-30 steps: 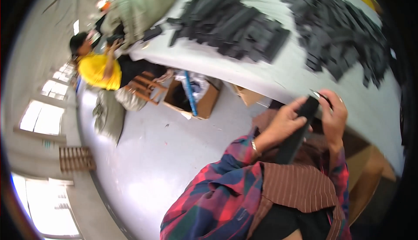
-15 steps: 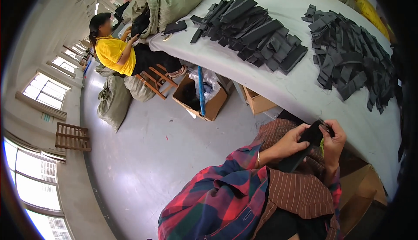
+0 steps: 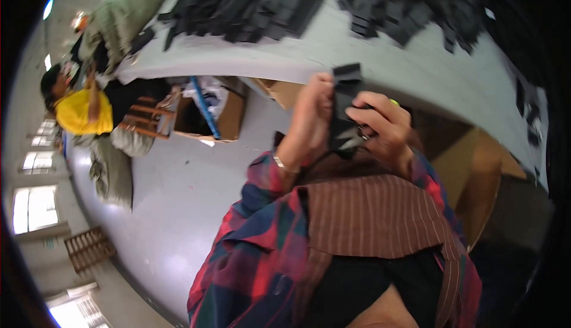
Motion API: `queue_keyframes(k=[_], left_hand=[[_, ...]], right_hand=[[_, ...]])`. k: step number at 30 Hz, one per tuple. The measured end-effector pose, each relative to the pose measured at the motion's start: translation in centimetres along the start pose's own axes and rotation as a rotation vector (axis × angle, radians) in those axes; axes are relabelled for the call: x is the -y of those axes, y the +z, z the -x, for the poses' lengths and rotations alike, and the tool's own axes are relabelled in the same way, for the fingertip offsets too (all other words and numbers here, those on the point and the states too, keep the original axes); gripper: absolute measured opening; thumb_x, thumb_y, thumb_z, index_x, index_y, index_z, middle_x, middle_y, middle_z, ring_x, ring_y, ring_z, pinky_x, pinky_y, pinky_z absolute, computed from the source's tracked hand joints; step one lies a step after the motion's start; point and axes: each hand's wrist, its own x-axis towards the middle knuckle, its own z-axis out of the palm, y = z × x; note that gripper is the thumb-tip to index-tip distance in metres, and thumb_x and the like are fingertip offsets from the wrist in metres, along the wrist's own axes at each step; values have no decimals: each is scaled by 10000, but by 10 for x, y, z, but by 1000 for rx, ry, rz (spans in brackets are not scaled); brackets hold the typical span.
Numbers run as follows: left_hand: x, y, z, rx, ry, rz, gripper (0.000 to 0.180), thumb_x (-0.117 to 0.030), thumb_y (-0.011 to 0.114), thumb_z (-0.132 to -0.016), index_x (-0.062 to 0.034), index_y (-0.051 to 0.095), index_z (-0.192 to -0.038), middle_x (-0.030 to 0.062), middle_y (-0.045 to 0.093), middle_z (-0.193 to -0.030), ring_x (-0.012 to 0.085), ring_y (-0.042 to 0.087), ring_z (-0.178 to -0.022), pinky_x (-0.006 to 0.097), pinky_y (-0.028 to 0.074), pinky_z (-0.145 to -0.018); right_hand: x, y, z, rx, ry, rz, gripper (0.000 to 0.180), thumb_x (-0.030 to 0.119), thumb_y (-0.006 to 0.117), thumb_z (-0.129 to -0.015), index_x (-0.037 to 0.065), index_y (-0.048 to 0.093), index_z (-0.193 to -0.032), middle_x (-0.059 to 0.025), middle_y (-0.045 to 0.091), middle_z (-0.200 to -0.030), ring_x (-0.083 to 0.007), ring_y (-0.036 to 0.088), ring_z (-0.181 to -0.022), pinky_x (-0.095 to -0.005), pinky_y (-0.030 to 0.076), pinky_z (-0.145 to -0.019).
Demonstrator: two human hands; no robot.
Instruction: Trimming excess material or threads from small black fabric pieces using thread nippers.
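A black fabric strip (image 3: 345, 97) is held up in front of my chest, close to the table's near edge. My left hand (image 3: 314, 112) is closed on its left side, thumb and fingers pinching the cloth. On the other side my right hand (image 3: 386, 124) is curled, its fingertips against the strip. Within those right fingers sits a small tool, partly hidden, with a metallic glint (image 3: 361, 132) and a yellow-green bit (image 3: 394, 102); its exact kind is blurred. The strip's lower end hangs over my brown striped apron (image 3: 375, 215).
Two heaps of dark strips, a left heap (image 3: 244, 6) and a right heap (image 3: 410, 6), lie on the pale table (image 3: 285, 57). A cardboard box (image 3: 229, 116) stands beneath it, another box (image 3: 464, 167) at my right. A person in yellow (image 3: 86, 111) sits at the left by large sacks (image 3: 113, 173).
My view has swung right, so the table and heaps sit farther left and higher. Both hands have raised the strip from over my lap and turned it upright.
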Motion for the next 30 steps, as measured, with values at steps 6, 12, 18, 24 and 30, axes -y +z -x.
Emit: queue_keyframes(k=[6,12,18,24,30], left_hand=[[-4,-9,-11,114,-78,24,228,-163,578,-917,-87,427,-1069,96,574,-1017,149,596,-865,275,528,-709],[-3,-16,-10,136,-12,-64,168,-49,478,-925,-97,423,-1075,270,583,-1109,288,625,-992,357,542,-825],[-5,-13,1,184,40,-92,220,2,497,-919,-133,420,-1074,189,584,-1077,213,605,-975,315,535,-797],[-7,-8,11,199,12,-186,317,25,585,-882,-128,379,-1068,114,591,-975,106,578,-814,221,505,-638],[-4,-6,18,319,9,-251,340,26,600,-875,-114,415,-1124,81,600,-996,96,570,-869,223,488,-735]], right_hand=[[-2,4,0,-101,-40,111,301,-11,691,-552,94,660,-832,2,639,-903,-172,603,-604,-284,449,-513],[7,3,6,-22,52,-61,294,-101,638,-590,56,653,-838,-44,634,-868,-181,614,-647,-265,489,-577],[11,-8,-8,-124,301,-137,357,-64,681,-673,97,667,-992,-64,596,-850,-220,608,-731,-298,502,-664],[-5,-23,-25,90,361,-3,230,119,718,-745,67,668,-964,-40,562,-791,-198,561,-703,-293,451,-643],[-14,-12,-37,-43,411,35,171,176,679,-803,11,653,-836,-89,582,-736,-230,550,-658,-321,428,-597]])
